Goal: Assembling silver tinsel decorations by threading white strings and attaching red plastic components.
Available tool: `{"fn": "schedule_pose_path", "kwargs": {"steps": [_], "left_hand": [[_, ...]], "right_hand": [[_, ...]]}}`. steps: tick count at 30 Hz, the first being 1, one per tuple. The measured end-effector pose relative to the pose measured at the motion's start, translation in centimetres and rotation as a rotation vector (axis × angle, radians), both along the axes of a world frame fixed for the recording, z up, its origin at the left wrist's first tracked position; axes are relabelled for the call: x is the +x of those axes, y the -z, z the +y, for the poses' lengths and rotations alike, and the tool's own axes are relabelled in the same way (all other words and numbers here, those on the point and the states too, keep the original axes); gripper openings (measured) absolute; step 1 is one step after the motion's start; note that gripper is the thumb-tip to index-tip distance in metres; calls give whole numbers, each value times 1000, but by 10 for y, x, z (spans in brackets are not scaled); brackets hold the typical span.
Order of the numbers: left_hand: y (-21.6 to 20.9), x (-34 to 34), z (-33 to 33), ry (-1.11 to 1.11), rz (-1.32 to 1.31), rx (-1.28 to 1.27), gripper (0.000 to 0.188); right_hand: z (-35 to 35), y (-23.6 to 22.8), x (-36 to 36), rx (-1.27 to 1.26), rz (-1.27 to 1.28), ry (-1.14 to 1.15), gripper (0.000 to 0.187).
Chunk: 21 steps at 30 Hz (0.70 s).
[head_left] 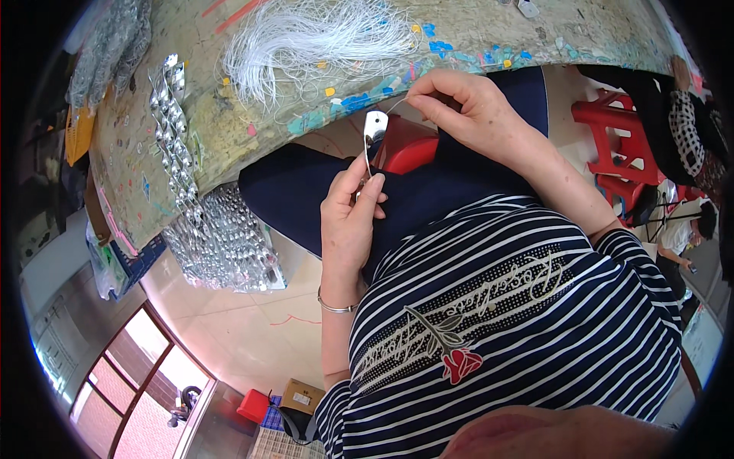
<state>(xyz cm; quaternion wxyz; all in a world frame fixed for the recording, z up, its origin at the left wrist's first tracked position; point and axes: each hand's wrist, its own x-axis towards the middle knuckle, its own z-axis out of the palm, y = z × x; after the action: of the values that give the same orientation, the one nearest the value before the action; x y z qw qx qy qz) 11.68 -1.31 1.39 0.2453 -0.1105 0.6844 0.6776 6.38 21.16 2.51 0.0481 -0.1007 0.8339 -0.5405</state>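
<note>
My left hand (348, 218), a bangle on its wrist, is closed around the lower part of a shiny silver twisted strip (375, 126). The strip points up over my lap, and a small hole shows near its flat, rounded upper end. Just right of that end, my right hand (478, 115) pinches a thin white string (397, 102) between thumb and fingertips. The string slants down toward the holed end; whether it passes through the hole is too fine to tell. Beyond my hands, a loose bundle of white strings (313, 42) lies on the worn, paint-spotted table (214, 138).
Several silver twisted strips (172, 122) lie across the table's left side, above a large pile of similar strips (229, 245). A red seat (411, 149) shows between my knees. Red stools (623, 138) and a person's checked sleeve (686, 134) are at right.
</note>
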Motion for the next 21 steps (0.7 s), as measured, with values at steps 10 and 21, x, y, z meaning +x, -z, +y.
{"fn": "schedule_pose_path", "kwargs": {"steps": [10,21], "left_hand": [[-1,1,-1,-17,-18,0,40],[0,3,-3,-13,-21,10,40]], "right_hand": [[-2,-1,0,29,36,-9,11],[-3,3,2,41,69,1,12]]}}
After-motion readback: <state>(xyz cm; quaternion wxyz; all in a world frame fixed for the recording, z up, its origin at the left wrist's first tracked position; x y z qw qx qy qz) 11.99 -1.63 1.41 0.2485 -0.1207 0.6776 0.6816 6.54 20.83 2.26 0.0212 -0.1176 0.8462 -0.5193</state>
